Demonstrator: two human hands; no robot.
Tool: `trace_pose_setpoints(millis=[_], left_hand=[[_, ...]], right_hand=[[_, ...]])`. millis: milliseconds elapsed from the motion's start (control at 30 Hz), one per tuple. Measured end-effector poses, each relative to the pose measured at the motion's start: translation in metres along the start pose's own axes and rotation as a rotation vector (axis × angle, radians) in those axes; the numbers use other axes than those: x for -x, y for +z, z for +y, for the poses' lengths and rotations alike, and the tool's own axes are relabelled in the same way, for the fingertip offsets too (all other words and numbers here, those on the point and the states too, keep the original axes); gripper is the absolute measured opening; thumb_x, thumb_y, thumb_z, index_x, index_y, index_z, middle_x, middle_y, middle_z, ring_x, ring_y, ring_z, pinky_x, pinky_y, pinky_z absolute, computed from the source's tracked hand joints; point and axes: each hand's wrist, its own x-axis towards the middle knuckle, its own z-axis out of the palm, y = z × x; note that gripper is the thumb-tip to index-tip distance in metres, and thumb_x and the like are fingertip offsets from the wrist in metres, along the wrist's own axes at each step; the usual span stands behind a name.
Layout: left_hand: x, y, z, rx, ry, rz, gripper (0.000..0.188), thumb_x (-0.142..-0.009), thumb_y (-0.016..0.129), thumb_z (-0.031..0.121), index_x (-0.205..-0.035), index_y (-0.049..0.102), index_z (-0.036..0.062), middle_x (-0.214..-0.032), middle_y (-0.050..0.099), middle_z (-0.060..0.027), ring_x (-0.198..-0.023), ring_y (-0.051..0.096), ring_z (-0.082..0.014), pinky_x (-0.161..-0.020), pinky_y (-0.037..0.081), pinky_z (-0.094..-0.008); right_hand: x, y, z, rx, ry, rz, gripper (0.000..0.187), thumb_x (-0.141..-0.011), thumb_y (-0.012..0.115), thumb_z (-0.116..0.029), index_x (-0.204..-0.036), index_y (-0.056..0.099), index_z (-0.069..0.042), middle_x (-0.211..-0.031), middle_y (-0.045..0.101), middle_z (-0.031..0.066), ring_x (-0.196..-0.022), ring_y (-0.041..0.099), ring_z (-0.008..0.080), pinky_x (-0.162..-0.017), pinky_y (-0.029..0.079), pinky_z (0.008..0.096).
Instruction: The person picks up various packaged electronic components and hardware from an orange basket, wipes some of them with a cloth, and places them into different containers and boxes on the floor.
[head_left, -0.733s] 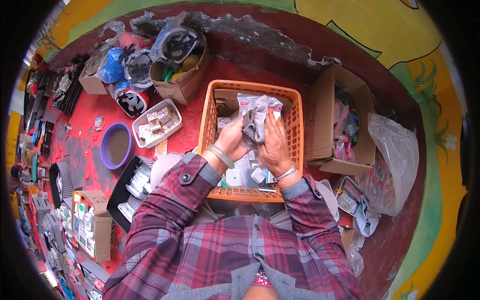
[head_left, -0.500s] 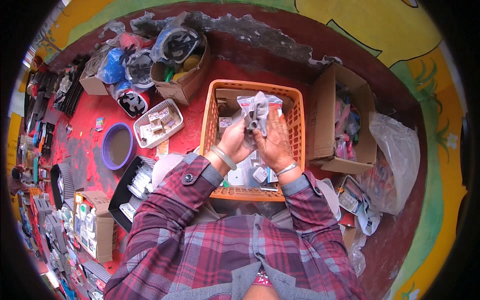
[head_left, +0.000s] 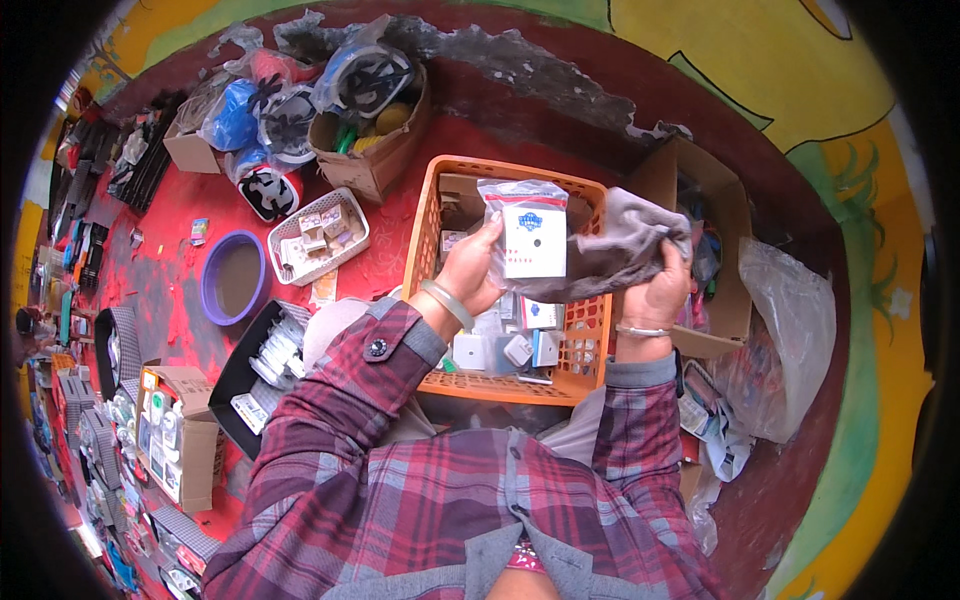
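Note:
My left hand [head_left: 468, 270] grips the left side of a clear zip bag [head_left: 535, 243] with a white, blue-printed card or flat item inside. It is held upright above the orange plastic basket [head_left: 432, 215]. To its right, my right hand [head_left: 657, 290] is closed on a grey-brown cloth [head_left: 630, 240], which spreads out between the hands and is partly smeared by motion. Whether the cloth touches the bag's right edge I cannot tell. Below, the basket holds white switch-like plates [head_left: 470, 352] and other small packs.
A cardboard box [head_left: 665, 175] stands right of the basket, with a clear plastic sack [head_left: 790, 330] beside it. On the left are a white basket [head_left: 290, 270] of small boxes, a purple basin [head_left: 208, 290], a black tray [head_left: 230, 400] and bagged helmets [head_left: 290, 125].
My right hand has moved right, away from my left, drawing the cloth out with it. The bag's printed front, formerly covered by the cloth and hand, now shows.

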Motion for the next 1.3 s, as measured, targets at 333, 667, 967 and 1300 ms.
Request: trace_pose_setpoints(millis=[333, 667, 967, 1300], left_hand=[[0.001, -0.016, -0.039, -0.162, -0.304, 0.262, 0.043, -0.098, 0.027, 0.029, -0.127, 0.04, 0.0007, -0.121, 0.052, -0.0171, -0.112, 0.052, -0.0316, -0.095, 0.041, -0.0529], [0.003, -0.003, -0.026, 0.011, -0.191, 0.041, 0.04, -0.098, 0.031, 0.032, -0.122, 0.045, 0.003, -0.116, 0.055, -0.0133, -0.104, 0.055, -0.028, -0.094, 0.042, -0.0464], [0.0, -0.01, 0.001, -0.021, 0.045, 0.042, 0.038, -0.097, 0.034, 0.031, -0.117, 0.049, 0.0027, -0.114, 0.057, -0.0116, -0.103, 0.056, -0.024, -0.094, 0.043, -0.0386], [0.01, 0.0, -0.016, -0.048, -0.046, -0.042, 0.036, -0.097, 0.035, 0.034, -0.121, 0.048, 0.01, -0.118, 0.056, -0.0064, -0.106, 0.055, -0.0208, -0.093, 0.043, -0.0404]], right_hand=[[0.045, 0.061, -0.03, -0.363, 0.191, -0.43, 0.02, -0.09, 0.045, -0.02, -0.097, 0.055, -0.004, -0.103, 0.056, 0.0121, -0.092, 0.056, 0.0196, -0.083, 0.049, 0.0352], [0.019, 0.002, 0.03, 0.339, 0.082, -0.261, 0.025, -0.085, 0.043, -0.007, -0.104, 0.059, -0.003, -0.098, 0.059, 0.0048, -0.09, 0.057, 0.0162, -0.081, 0.046, 0.0292], [0.069, 0.024, 0.06, 1.391, -0.663, -1.003, 0.048, -0.072, 0.063, -0.006, -0.119, 0.056, -0.013, -0.134, 0.04, 0.0168, -0.124, 0.038, 0.0353, -0.103, 0.031, 0.0429], [0.03, 0.012, 0.056, 1.269, -0.71, -0.685, 0.039, -0.081, 0.061, -0.014, -0.119, 0.053, -0.006, -0.126, 0.049, 0.0171, -0.119, 0.045, 0.0332, -0.1, 0.035, 0.0409]])
